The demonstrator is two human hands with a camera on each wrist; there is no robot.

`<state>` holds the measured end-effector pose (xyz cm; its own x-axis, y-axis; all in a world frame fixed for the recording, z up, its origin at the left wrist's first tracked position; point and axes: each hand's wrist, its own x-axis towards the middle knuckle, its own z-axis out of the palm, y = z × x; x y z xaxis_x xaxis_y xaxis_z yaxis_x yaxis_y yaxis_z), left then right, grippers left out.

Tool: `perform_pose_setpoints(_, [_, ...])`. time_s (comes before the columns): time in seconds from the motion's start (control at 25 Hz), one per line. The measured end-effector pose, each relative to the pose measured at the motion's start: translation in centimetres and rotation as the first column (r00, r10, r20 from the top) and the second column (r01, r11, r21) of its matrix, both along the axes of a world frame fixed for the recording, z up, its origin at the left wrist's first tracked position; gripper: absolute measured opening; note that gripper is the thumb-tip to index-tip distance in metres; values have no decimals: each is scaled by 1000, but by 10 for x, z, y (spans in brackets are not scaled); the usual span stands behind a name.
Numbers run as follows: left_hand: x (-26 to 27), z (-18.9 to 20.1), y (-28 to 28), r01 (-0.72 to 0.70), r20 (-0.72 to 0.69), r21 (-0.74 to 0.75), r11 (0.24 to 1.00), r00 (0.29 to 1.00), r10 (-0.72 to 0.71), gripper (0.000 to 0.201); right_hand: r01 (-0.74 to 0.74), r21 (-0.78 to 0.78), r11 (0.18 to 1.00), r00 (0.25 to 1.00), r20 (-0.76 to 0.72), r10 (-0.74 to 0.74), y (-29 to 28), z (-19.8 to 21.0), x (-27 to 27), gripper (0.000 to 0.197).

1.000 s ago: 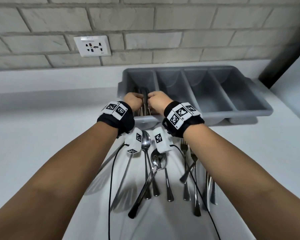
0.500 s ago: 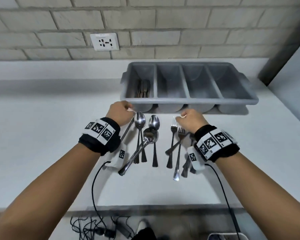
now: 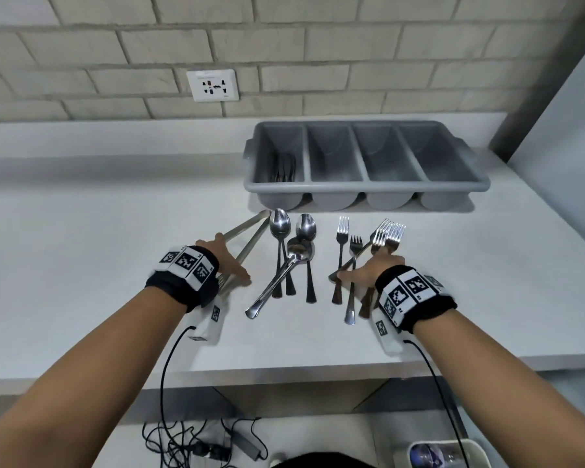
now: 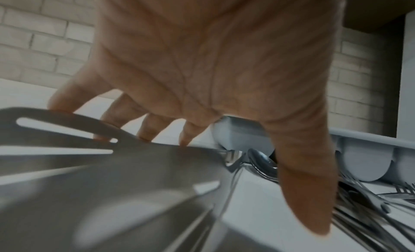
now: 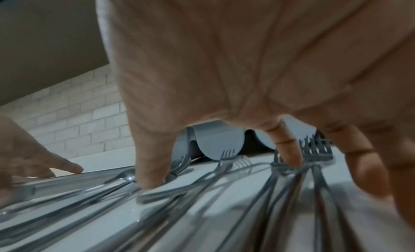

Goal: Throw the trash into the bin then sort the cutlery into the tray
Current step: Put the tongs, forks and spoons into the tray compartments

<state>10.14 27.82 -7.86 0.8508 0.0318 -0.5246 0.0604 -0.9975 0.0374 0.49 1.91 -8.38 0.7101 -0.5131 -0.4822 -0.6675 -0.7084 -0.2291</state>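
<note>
The grey four-compartment tray [image 3: 365, 187] stands at the back of the white counter, with dark cutlery [image 3: 284, 168] in its leftmost compartment. In front of it lie two slotted metal turners [image 3: 247, 228], three spoons [image 3: 279, 224] and several forks [image 3: 343, 231]. My left hand [image 3: 223, 261] is spread over the turners, and its fingertips [image 4: 143, 137] touch the metal while the thumb [image 4: 310, 202] stands free. Over the right-hand cluster of forks [image 3: 389, 234] my right hand [image 3: 362, 270] is spread, with the thumb [image 5: 150, 181] and a finger [image 5: 289, 154] down on fork handles. Neither hand grips anything.
A wall socket [image 3: 212, 86] sits on the brick wall behind. The counter's front edge [image 3: 284, 369] is near my forearms. Below it are tangled cables [image 3: 190, 440] and a white bin [image 3: 466, 445] with a plastic bottle in it. A pale panel rises at the far right.
Both hands have drawn back from the tray's leftmost compartment and come down on the cutlery on the counter, the left over the turners, the right over the forks.
</note>
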Motion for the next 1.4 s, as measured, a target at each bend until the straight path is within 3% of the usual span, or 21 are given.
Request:
perform_pose_setpoints(0.08, [-1, -1, 3, 53, 11, 27, 998, 999, -54, 102, 32, -42, 999, 999, -28, -33, 6, -2, -3, 106])
perform_pose_setpoints(0.24, [0, -7, 9, 115, 24, 15, 993, 993, -115, 100, 29, -123, 992, 999, -29, -33, 16, -4, 0, 66])
perform_pose_setpoints(0.4, [-4, -12, 15, 96, 100, -166, 981, 992, -80, 71, 52, -66, 996, 998, 40, -49, 13, -1, -1, 37])
perform_pose_setpoints(0.52, [-10, -12, 19, 115, 123, -278, 954, 989, -84, 58, 89, -67, 994, 990, 114, -81, 9, 4, -5, 32])
perform_pose_setpoints(0.64, [-18, -9, 24, 123, 156, -330, 936, 985, -74, 54, 38, -103, 994, 996, 82, -30, 10, 4, -10, 32])
perform_pose_setpoints(0.76, [-26, -2, 27, 122, 200, -374, 919, 979, -49, 55, 167, 21, 986, 974, 150, -168, 10, -7, -21, 39])
perform_pose_setpoints(0.84, [-32, 3, 29, 126, 218, -408, 904, 975, -37, 60, 232, 60, 971, 958, 158, -239, 14, -5, -21, 44])
perform_pose_setpoints(0.96, [-37, 8, 29, 149, 237, -476, 867, 971, -36, 74, 174, -17, 985, 970, 175, -168, 14, -3, -7, 38])
perform_pose_setpoints(1.04, [-37, 10, 24, 164, 247, -501, 850, 968, -42, 81, 183, 36, 982, 967, 172, -187, 17, 0, -2, 36])
perform_pose_setpoints(1.12, [-34, 10, 18, 186, 260, -523, 832, 964, -52, 79, 292, 140, 946, 915, 245, -319, 20, -5, 0, 39])
perform_pose_setpoints(1.24, [-30, 8, 7, 204, 262, -547, 812, 963, -65, 79, 371, 141, 918, 869, 295, -397, 33, -14, 8, 42])
perform_pose_setpoints(1.32, [-28, 7, 0, 191, 245, -570, 799, 968, -57, 83, 405, 195, 893, 839, 308, -448, 40, -15, 15, 52])
perform_pose_setpoints(1.4, [-27, 8, -7, 197, 240, -594, 780, 969, -63, 84, 343, 53, 938, 913, 214, -347, 46, -16, 22, 76])
